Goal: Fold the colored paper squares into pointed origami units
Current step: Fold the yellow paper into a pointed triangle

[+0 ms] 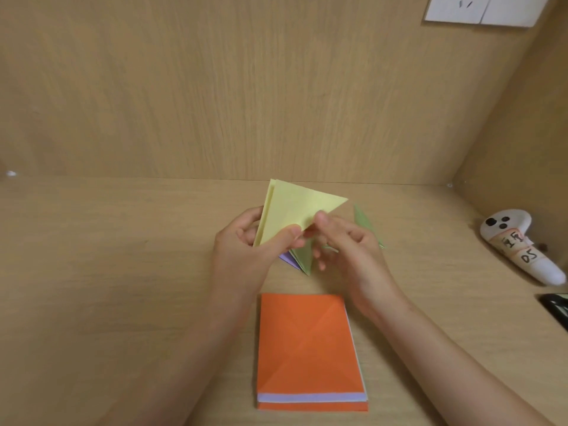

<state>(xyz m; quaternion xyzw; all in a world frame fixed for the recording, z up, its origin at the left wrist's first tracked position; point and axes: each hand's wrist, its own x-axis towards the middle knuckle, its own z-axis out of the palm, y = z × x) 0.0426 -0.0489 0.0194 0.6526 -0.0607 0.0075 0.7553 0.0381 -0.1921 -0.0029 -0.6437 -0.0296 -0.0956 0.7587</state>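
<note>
Two half-hidden pieces: we saw a green unit [302,256] and a purple unit [287,258] lying on the desk [123,272] beneath the hands, with only their points showing.
Behind the knuckles: a second green piece [361,219] stuck out past the right hand [347,244]; we could not make out its whole shape.
Cut off: a dark object [556,305] ran out of the right edge, and a white socket plate [479,9] was clipped at the top.
Edges: the back panel [215,87] met the desk just behind the hands, and a side panel [522,133] closed off the right.
Open room: bare desk stretched wide to the left; a white controller [516,244] lay by the side panel, well apart from the hands.
Yellow paper [295,210]: folded to a triangle, its layers slightly splayed along the left edge, and held up above the desk between the hands.
Left hand [246,250]: it gripped the paper's lower left, thumb in front, fingers behind.
Right hand: we saw thumb and forefinger pinching the paper's lower edge, the other fingers loosely curled.
Orange stack [304,342]: it lay nearest us, its top sheet creased diagonally, with lilac and white sheets showing at the near edge.
</note>
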